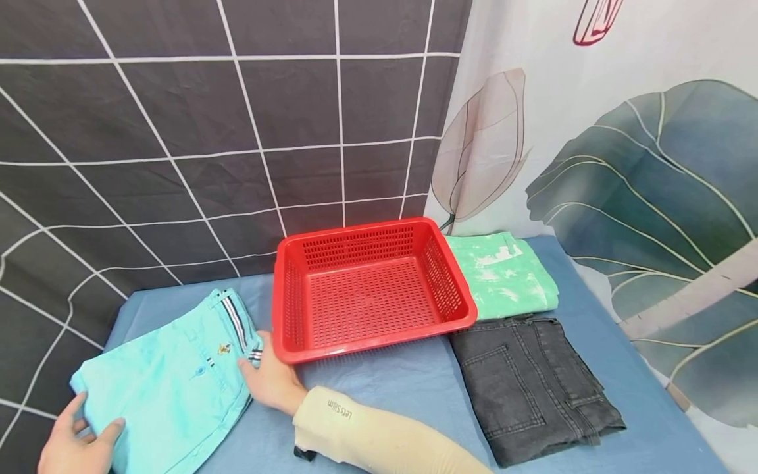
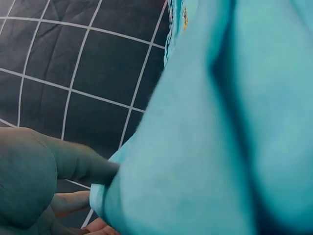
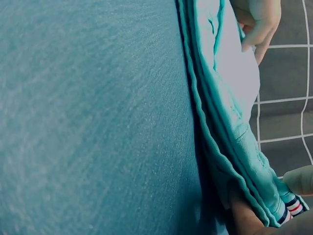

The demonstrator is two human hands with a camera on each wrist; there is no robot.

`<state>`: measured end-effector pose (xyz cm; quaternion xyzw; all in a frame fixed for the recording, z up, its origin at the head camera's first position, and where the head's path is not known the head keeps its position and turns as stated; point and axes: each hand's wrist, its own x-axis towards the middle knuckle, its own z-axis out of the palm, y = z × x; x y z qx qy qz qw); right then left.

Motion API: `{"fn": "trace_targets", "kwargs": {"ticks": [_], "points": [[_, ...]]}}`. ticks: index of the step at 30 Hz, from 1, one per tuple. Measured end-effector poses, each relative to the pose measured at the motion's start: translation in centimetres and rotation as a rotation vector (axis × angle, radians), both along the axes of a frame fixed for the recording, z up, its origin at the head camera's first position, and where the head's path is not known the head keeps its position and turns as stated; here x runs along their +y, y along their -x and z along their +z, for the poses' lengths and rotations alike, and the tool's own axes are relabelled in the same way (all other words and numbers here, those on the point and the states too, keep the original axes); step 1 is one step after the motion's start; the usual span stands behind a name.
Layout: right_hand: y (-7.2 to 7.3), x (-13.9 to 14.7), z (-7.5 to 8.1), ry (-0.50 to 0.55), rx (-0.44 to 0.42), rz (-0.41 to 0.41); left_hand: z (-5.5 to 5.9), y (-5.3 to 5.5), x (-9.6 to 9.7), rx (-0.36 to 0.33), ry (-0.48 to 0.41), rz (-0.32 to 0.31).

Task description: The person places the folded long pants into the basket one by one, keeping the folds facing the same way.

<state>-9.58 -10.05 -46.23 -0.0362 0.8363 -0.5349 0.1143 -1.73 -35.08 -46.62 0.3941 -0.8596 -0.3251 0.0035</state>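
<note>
A pair of folded light blue pants (image 1: 160, 375) lies at the left of the blue-covered surface, with a striped waistband and a small embroidered motif. My left hand (image 1: 77, 438) holds the left end of them. In the left wrist view its thumb (image 2: 83, 161) presses at the cloth's edge, and other fingers show below. At the waistband end, my right hand (image 1: 274, 378) grips the striped corner close beside the red basket. The right wrist view has cloth layers (image 3: 239, 147) between its thumb and fingers, the fingers partly hidden underneath.
A red plastic basket (image 1: 376, 343) stands in the middle near the back. To its right lie a folded green-and-white garment (image 1: 506, 276) and, in front of that, folded dark grey jeans (image 1: 533, 388). A dark gridded cloth (image 1: 195, 118) hangs behind, a leaf-patterned one (image 1: 628, 171) at right.
</note>
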Motion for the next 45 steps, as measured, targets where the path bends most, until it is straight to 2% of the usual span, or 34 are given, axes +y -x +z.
{"fn": "trace_targets", "kwargs": {"ticks": [3, 8, 13, 17, 21, 25, 32, 37, 41, 45], "points": [[-0.1, -0.1, -0.1, 0.008, 0.004, -0.001, 0.3, 0.0, 0.2, 0.003, 0.004, 0.006], [-0.4, -0.1, -0.5, -0.005, 0.036, 0.053, 0.3, -0.1, 0.4, 0.025, -0.009, 0.021], [-0.6, -0.1, -0.3, -0.058, 0.091, 0.102, 0.2, -0.2, 0.9, 0.076, -0.001, 0.086], [-0.7, -0.2, 0.1, -0.103, 0.146, 0.117, 0.5, -0.2, 1.5, 0.121, -0.001, 0.137], [-0.9, -0.2, 0.5, -0.105, 0.177, 0.125, 1.0, -0.4, 2.0, 0.17, -0.024, 0.17], [-0.9, -0.1, 0.9, -0.084, 0.194, 0.147, 1.0, -0.5, 2.1, 0.206, -0.048, 0.195], [-1.2, 0.0, 1.5, -0.06, 0.235, 0.173, 0.4, -0.3, 1.2, 0.163, -0.086, 0.228], [-1.4, 0.2, 2.1, -0.055, 0.286, 0.18, 0.0, -0.2, 0.6, 0.178, -0.118, 0.236], [-1.4, 0.5, 2.5, -0.048, 0.309, 0.178, 0.2, -0.3, 0.7, 0.179, -0.134, 0.246], [-1.4, 0.8, 2.8, -0.028, 0.333, 0.162, 0.8, -0.3, 1.4, 0.195, -0.132, 0.26]]}}
